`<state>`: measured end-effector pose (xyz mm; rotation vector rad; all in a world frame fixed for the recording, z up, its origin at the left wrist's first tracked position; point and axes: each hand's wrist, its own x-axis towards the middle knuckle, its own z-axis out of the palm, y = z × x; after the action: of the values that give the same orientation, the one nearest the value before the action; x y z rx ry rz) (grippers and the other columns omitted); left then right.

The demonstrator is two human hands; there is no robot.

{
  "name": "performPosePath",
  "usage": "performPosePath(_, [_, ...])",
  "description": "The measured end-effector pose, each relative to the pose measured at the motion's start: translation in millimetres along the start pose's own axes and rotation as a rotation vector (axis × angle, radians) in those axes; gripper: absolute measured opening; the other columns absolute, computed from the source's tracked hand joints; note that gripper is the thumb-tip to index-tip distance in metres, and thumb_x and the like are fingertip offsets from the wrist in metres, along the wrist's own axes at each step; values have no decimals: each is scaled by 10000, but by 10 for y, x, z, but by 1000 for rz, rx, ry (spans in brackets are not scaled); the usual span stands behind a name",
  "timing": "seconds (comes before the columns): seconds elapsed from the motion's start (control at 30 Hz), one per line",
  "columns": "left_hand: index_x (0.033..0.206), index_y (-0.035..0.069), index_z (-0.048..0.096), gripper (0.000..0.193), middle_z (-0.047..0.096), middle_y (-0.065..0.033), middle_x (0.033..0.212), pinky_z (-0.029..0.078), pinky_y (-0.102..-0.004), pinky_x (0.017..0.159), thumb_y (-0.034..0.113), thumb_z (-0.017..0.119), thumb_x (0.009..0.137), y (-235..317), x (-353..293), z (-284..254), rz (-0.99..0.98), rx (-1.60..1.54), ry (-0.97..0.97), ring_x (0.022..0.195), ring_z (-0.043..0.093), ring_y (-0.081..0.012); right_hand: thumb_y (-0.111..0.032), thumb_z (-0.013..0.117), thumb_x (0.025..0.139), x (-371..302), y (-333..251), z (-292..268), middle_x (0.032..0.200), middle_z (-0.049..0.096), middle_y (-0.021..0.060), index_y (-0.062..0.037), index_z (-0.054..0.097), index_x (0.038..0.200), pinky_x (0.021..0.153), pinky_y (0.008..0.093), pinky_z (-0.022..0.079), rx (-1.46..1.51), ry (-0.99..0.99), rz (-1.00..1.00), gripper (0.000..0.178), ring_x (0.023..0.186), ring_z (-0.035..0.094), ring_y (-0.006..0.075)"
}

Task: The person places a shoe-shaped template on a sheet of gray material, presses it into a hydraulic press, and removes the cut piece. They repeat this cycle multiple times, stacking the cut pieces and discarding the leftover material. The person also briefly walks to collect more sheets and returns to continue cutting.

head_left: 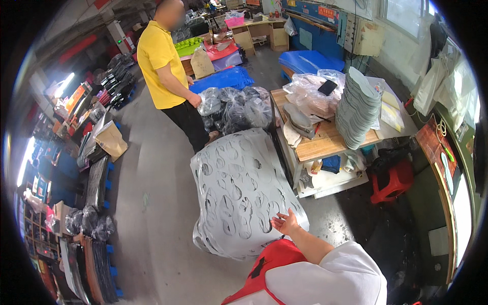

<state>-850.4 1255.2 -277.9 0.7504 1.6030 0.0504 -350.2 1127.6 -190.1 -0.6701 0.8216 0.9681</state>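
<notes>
My right hand [286, 222] reaches in from the lower right, fingers spread and palm partly turned up, with nothing in it. It is over the near right corner of a tall stack of grey sheets [235, 179]. Rows of sole-shaped holes are cut through these sheets, and their near edges sag and curl. Whether my fingers touch the top sheet I cannot tell. A red apron [277, 256] and white sleeve show below. My left hand is out of view.
A person [162, 76] in a yellow shirt stands ahead left, by plastic-wrapped bundles [236, 109]. On the wooden table [317, 147] at right are a tall stack of grey sole-shaped pieces [358, 109] and a phone [327, 87]. A red stool [392, 183] stands beside it.
</notes>
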Motion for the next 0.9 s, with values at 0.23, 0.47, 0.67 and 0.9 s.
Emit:
performPosePath(0.23, [1178, 40, 526, 264, 660, -201, 933, 556, -414, 595, 175, 478, 956, -96, 402, -205, 82, -216, -59, 742, 674, -314, -646, 334, 927, -197, -305, 338, 1196, 520, 259, -18, 430, 1274, 869, 522, 493, 324, -256, -89, 723, 1092, 542, 418])
performPosePath(0.47, [1220, 75, 544, 354, 658, -220, 1025, 547, -467, 699, 294, 514, 943, 103, -107, -49, 115, -62, 72, 848, 670, -360, -634, 444, 894, -107, -480, 551, 1169, 553, 260, -23, 522, 1190, 873, 491, 496, 294, -330, -80, 683, 1045, 568, 381])
performPosePath(0.67, [1217, 76, 552, 365, 656, -221, 1037, 540, -464, 724, 310, 511, 941, -113, -380, 158, 36, -104, 71, 868, 664, -362, -272, 492, 955, 177, 341, -152, 906, 630, 179, -40, 518, 1080, 685, 463, 552, -609, -85, 93, 265, 801, 648, 336])
performPosePath(0.9, [1214, 77, 561, 377, 653, -221, 1050, 532, -460, 752, 329, 508, 938, -400, -290, 293, -2, -164, 49, 892, 658, -364, -250, 637, 872, 85, 754, -578, 802, 673, 100, -83, 641, 949, 589, 308, 552, -1446, -172, 226, 184, 701, 661, 184])
